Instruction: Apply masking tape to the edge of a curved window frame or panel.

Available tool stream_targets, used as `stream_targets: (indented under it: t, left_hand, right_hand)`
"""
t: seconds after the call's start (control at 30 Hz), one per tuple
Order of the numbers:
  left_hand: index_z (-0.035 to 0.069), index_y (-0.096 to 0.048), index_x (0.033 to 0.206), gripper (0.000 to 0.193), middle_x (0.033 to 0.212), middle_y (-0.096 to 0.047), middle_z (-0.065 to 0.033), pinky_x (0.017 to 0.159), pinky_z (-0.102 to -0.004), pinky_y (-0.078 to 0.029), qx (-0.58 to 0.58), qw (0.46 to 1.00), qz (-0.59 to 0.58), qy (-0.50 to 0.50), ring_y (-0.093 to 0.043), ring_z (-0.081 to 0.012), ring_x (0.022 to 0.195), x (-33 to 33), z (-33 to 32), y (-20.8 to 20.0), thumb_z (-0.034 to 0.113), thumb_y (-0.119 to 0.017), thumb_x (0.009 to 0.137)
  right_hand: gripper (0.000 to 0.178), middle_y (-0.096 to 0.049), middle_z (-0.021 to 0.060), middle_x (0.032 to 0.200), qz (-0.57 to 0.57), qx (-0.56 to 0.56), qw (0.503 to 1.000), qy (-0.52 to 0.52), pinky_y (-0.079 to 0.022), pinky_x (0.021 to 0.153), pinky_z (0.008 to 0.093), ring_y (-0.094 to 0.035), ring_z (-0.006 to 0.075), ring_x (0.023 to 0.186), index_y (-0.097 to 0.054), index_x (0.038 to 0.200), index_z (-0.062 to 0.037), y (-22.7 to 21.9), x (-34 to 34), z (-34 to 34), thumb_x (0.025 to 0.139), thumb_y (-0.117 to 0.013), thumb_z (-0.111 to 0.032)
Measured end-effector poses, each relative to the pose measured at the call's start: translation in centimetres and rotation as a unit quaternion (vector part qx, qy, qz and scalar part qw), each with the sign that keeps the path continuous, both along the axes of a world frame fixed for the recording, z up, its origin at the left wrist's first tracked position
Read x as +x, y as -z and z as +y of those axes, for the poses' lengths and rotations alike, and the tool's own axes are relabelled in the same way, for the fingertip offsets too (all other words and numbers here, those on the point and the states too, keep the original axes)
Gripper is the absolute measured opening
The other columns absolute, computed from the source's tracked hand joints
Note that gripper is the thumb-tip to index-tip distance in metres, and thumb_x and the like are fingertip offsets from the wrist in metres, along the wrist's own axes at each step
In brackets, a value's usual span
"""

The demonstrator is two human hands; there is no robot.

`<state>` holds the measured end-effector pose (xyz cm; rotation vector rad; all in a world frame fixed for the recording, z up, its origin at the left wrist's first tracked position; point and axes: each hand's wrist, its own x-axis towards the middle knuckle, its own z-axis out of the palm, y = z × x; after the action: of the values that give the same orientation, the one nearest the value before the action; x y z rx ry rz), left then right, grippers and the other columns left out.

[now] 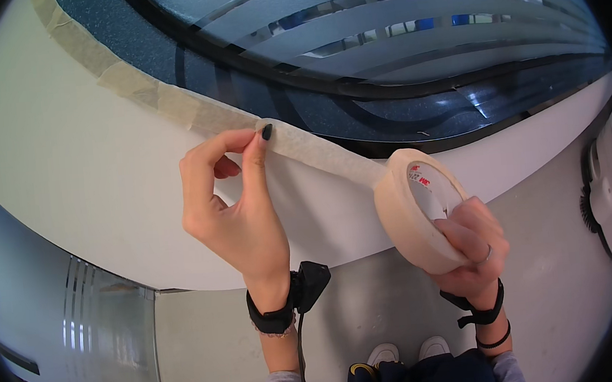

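My right hand [474, 242] grips a roll of cream masking tape [403, 215], with fingers inside its core. A strip of tape [324, 153] runs taut from the roll, up and left, to my left hand [238, 204]. There the thumb and index finger pinch the strip's end, close to overlapping pieces of masking tape [212, 115]. Those pieces follow the edge of a curved white surface [100, 165], where it meets a dark blue, glossy band [239, 88]. The strip lies along that same border; whether it touches the surface cannot be told.
Beyond the band, behind a black rim, is striped frosted glass [396, 52]. A white wheeled machine with a dark brush [608, 193] stands on the grey floor [375, 316] at right. A glass panel [107, 332] is at lower left. A black cable hangs from my left wrist's device [310, 285].
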<state>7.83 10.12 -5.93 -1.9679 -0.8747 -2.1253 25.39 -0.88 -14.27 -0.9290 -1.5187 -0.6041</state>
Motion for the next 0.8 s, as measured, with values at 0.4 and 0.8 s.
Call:
stream_targets:
  t: [0.4, 0.8]
  left_hand:
    - [0.004, -0.065, 0.081, 0.009, 0.074, -0.06, -0.0006, 0.061, -0.0241, -0.037, -0.008, 1.0, -0.02, 0.008, -0.046, -0.0112, 0.066, 0.2, 0.3, 0.0, -0.001, -0.072, 0.077]
    - [0.004, -0.044, 0.1, 0.041, 0.067, -0.047, 0.0012, 0.063, -0.0201, -0.032, -0.163, 0.986, -0.016, 0.04, -0.039, -0.0068, 0.064, -0.7, -0.4, -1.7, 0.011, -0.078, 0.079]
  right_hand:
    - [0.036, -0.052, 0.0018, 0.063, 0.003, -0.016, 1.0, -0.007, -0.041, 0.052, 0.0279, -0.05, 0.0179, 0.052, -0.068, 0.087, -0.0041, -0.1, 0.0, 0.0, 0.053, -0.079, -0.003]
    - [0.036, -0.053, 0.0015, 0.063, -0.011, -0.018, 1.0, -0.002, -0.042, 0.053, 0.0283, -0.051, 0.0176, 0.052, -0.068, 0.088, -0.0032, -0.5, 0.1, -0.1, 0.053, -0.079, -0.004]
